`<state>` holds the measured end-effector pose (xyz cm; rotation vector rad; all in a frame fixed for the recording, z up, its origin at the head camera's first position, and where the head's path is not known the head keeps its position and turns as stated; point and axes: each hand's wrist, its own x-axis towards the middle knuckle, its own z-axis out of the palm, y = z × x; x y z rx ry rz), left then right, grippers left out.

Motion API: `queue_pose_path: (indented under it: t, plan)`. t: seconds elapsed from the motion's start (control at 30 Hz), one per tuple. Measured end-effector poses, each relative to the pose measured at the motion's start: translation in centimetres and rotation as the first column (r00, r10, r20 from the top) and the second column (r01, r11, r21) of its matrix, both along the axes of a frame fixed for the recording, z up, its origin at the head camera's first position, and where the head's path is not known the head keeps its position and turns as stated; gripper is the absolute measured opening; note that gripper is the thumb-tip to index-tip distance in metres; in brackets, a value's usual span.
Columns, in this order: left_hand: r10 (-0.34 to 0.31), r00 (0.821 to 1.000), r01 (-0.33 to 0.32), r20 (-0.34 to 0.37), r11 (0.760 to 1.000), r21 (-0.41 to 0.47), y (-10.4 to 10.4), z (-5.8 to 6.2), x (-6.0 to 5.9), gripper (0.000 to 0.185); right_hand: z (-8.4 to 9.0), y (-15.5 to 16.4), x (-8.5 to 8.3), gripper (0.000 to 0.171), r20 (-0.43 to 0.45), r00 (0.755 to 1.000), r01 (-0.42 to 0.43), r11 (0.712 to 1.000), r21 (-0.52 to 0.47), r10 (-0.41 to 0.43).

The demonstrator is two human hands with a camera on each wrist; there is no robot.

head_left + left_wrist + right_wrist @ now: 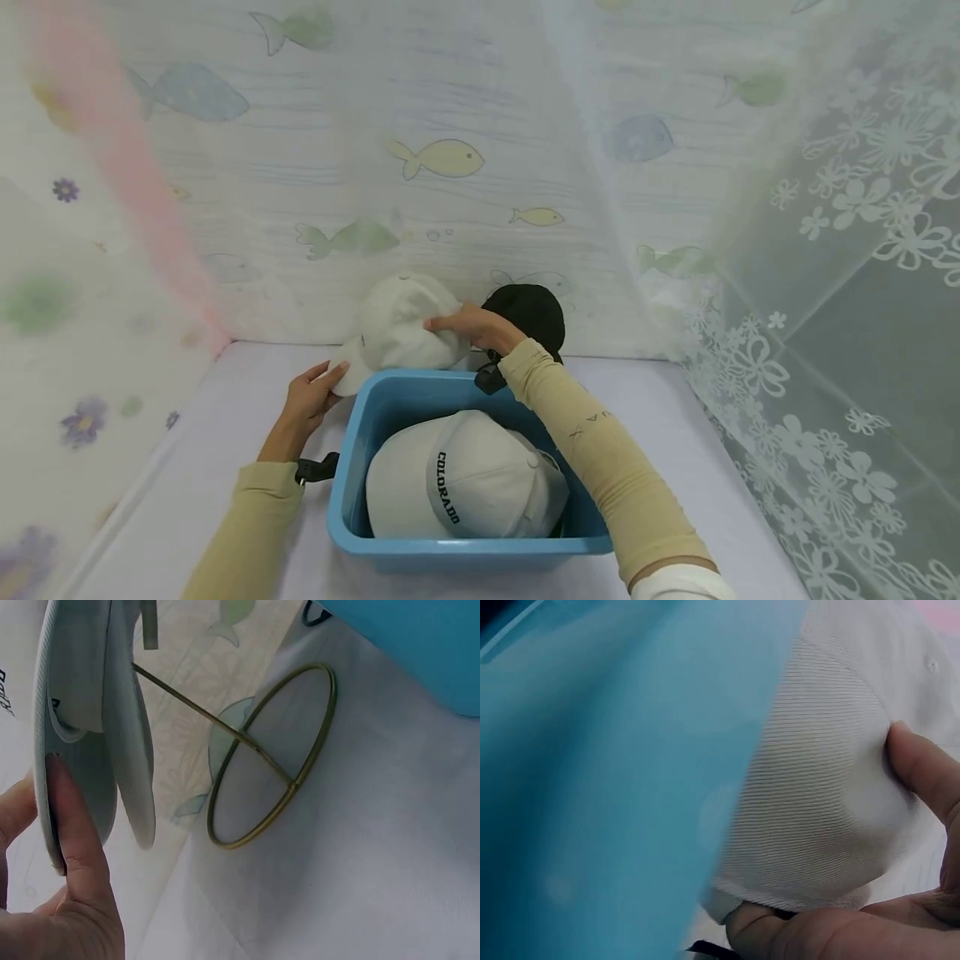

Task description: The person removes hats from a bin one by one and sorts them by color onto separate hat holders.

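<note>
White cap (397,329) was what both hands had hold of: a plain, off-white baseball cap with a rounded crown and a stiff curved brim, raised just above the back rim of the blue tub (352,467). Up close its cloth showed a fine ribbed weave, and the brim's underside was smooth and pale. The right hand (468,323) gripped the crown, thumb pressed into the fabric on one side and fingers curled under the lower edge. The left hand (309,398) pinched the brim's edge, one finger laid flat along it and the thumb behind.

Inside the tub lay a second cap (461,483), light grey, with a dark band reading COLORADO across its panels. A black cap (534,312) sat behind the right wrist against the back wall. The tub was smooth moulded plastic with rounded corners, resting on a pale lilac cloth (195,500). A thin brass-coloured wire stand (266,761), a ring with a straight rod, lay on that cloth near the tub. Curtains printed with fish (438,158) hung behind, and white floral lace (862,250) on the right.
</note>
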<state>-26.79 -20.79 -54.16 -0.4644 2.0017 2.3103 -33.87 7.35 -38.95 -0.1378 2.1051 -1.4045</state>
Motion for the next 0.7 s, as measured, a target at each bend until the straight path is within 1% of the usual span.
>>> queue_pose_path:
  t: [0.1,0.13,0.27,0.33,0.4,0.47,0.5,0.57,0.63,0.7]
  plan:
    - [-0.020,1.000,0.020,0.001,1.000,0.001,0.2,0.0,0.0,0.075,0.0,0.2,0.1,0.074,-0.010,1.000,-0.013,0.999,-0.034,0.013]
    - [-0.029,1.000,0.029,0.003,1.000,-0.002,0.2,0.0,0.1,0.076,0.0,0.2,0.2,0.073,-0.017,1.000,-0.014,0.999,-0.041,0.013]
    - [-0.077,0.997,0.078,0.015,0.995,-0.057,-0.1,0.3,0.3,0.078,0.3,0.4,0.6,0.083,-0.050,0.999,0.004,1.000,-0.029,-0.005]
    - [-0.103,0.994,0.105,0.025,0.989,-0.100,-0.3,0.6,0.5,0.079,0.7,0.5,1.0,0.093,-0.093,0.996,0.003,1.000,0.027,-0.001]
    - [-0.122,0.992,0.125,0.032,0.981,-0.149,-0.4,0.9,0.7,0.081,1.1,0.6,1.5,0.097,-0.164,0.986,-0.021,0.993,0.120,0.040]
    - [-0.144,0.989,0.150,0.044,0.968,-0.201,-0.4,1.5,0.9,0.083,1.7,0.7,2.0,0.099,-0.227,0.968,-0.047,0.970,0.239,0.103]
    - [-0.153,0.987,0.160,0.049,0.960,-0.230,-0.4,1.8,1.0,0.085,2.2,0.7,2.3,0.103,-0.249,0.959,-0.058,0.951,0.304,0.138]
    - [-0.163,0.985,0.174,0.062,0.942,-0.287,-0.3,2.4,1.2,0.087,2.9,0.7,2.7,0.104,-0.281,0.936,-0.080,0.906,0.415,0.211]
    - [-0.171,0.982,0.187,0.076,0.916,-0.354,-0.3,3.1,1.5,0.089,3.8,0.7,3.3,0.106,-0.286,0.921,-0.097,0.866,0.491,0.266]
    - [-0.172,0.982,0.188,0.075,0.888,-0.419,-0.3,3.6,1.8,0.090,4.6,0.8,3.9,0.105,-0.299,0.905,-0.107,0.841,0.530,0.304]
